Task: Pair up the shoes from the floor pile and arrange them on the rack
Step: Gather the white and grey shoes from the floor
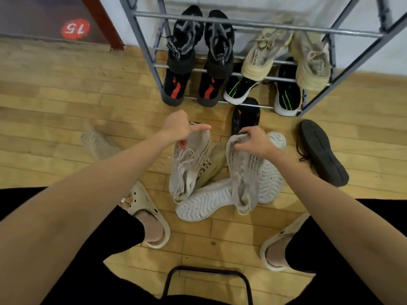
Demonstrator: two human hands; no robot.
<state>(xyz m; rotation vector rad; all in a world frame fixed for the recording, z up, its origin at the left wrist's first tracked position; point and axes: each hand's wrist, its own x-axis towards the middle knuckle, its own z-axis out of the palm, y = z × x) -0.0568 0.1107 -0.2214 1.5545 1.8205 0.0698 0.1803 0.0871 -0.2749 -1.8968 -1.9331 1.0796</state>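
Note:
My left hand [180, 126] grips the heel of a white knit sneaker [187, 170] that hangs toe-down above the floor pile. My right hand [253, 142] holds the matching white knit sneaker [244, 181] by its heel, also toe-down. Under them lie two white-soled shoes [204, 201], sole up, and a yellowish shoe [214, 166]. A black shoe [245, 116] lies just in front of the rack. The grey metal rack [242, 24] holds a black pair [201, 38] and a beige pair [286, 49] on the upper rail, with two dark pairs below.
A dark shoe [322, 151] lies sole up on the wooden floor at the right. A beige knit shoe [99, 144] lies at the left. My feet in beige slippers [147, 214] stand on either side of the pile. A black stool frame [209, 280] is below me.

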